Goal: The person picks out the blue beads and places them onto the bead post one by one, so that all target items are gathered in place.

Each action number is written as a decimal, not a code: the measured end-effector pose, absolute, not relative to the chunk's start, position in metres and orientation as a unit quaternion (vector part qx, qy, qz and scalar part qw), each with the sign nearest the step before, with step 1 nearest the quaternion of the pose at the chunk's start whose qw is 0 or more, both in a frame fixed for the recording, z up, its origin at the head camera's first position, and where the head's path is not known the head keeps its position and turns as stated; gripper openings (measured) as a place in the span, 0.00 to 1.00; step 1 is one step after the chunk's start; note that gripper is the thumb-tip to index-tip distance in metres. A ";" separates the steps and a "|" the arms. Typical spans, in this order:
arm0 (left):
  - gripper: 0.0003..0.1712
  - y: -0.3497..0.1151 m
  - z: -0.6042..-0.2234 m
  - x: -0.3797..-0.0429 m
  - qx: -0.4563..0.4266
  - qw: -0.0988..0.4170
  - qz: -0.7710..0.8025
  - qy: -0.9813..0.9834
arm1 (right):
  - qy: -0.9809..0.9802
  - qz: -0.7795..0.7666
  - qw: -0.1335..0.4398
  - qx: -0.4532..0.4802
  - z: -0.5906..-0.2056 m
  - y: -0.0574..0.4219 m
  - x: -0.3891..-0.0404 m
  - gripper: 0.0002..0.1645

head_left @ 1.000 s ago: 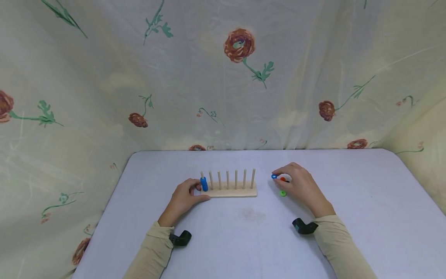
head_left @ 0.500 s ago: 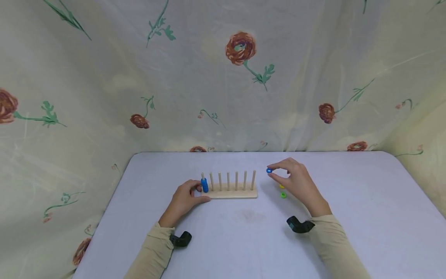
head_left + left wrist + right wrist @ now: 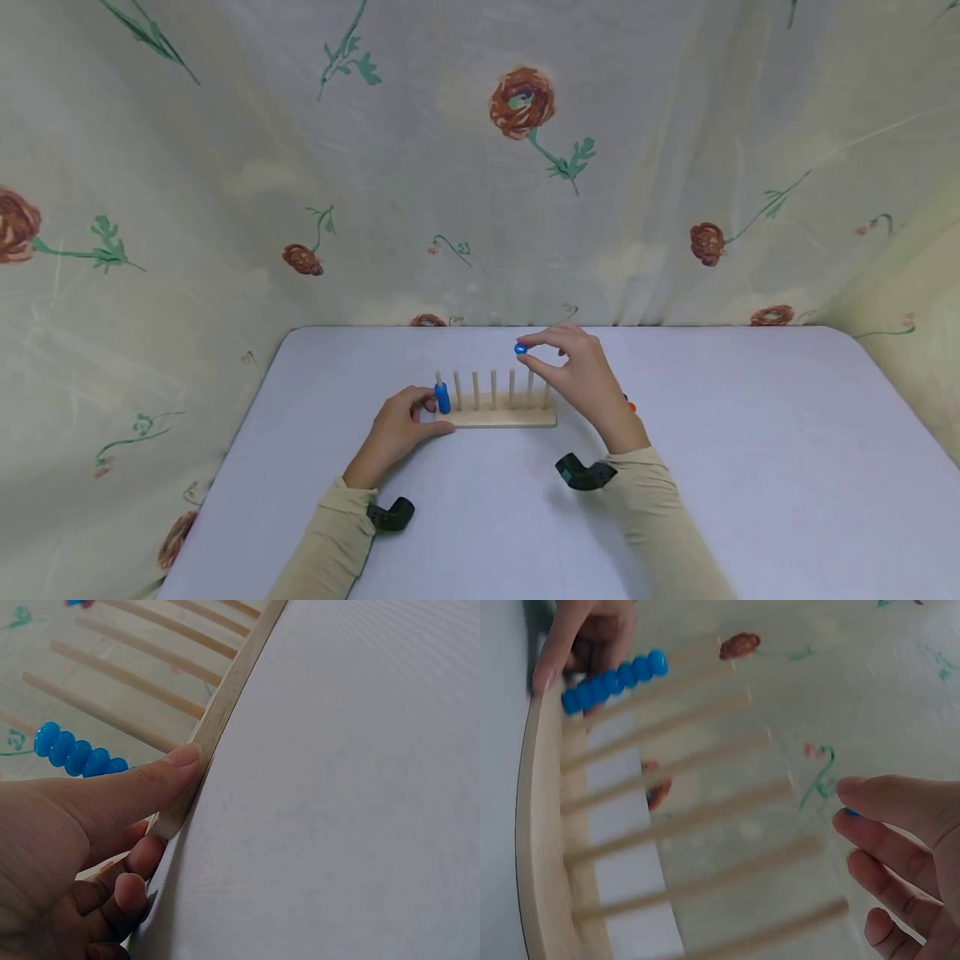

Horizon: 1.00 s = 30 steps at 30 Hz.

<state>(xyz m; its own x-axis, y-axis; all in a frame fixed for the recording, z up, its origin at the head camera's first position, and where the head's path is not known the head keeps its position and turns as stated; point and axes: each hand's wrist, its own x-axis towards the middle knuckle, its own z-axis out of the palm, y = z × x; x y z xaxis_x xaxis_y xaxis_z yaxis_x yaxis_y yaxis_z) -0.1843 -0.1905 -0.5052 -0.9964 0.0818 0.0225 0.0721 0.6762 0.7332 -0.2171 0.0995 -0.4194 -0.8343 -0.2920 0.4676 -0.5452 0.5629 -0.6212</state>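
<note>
A wooden peg stand (image 3: 495, 419) with several upright pegs stands on the table. Blue beads (image 3: 443, 398) are stacked on its leftmost peg, whose top sticks out above them. My left hand (image 3: 400, 432) grips the left end of the base, thumb (image 3: 184, 755) along the front edge and fingers behind and below. Above the right part of the stand, my right hand (image 3: 577, 367) pinches one blue bead (image 3: 521, 349) between thumb and forefinger. In the right wrist view only a sliver of that bead (image 3: 852, 812) shows between the fingertips.
An orange bead (image 3: 632, 407) and a dark one lie right of the stand, partly hidden by my right wrist. A white cloth covers the table (image 3: 480, 517). A flowered curtain (image 3: 405, 167) hangs behind its far edge.
My right hand has lifted the blue bead away from the loose beads and carried it left, over the stand's right side. My left hand has kept its grip on the base.
</note>
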 end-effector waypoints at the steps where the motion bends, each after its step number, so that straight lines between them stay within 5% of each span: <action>1: 0.22 -0.190 -0.505 -0.184 0.041 0.007 0.400 0.916 | -0.869 0.403 0.152 0.243 -0.419 0.093 -0.217 0.15; 11: 0.24 -0.186 -0.503 -0.184 0.048 0.005 0.395 0.917 | -0.865 0.399 0.121 0.279 -0.417 0.043 -0.213 0.13; 30: 0.21 -0.191 -0.503 -0.183 0.054 -0.002 0.396 0.916 | -0.866 0.360 0.158 0.308 -0.427 0.003 -0.205 0.13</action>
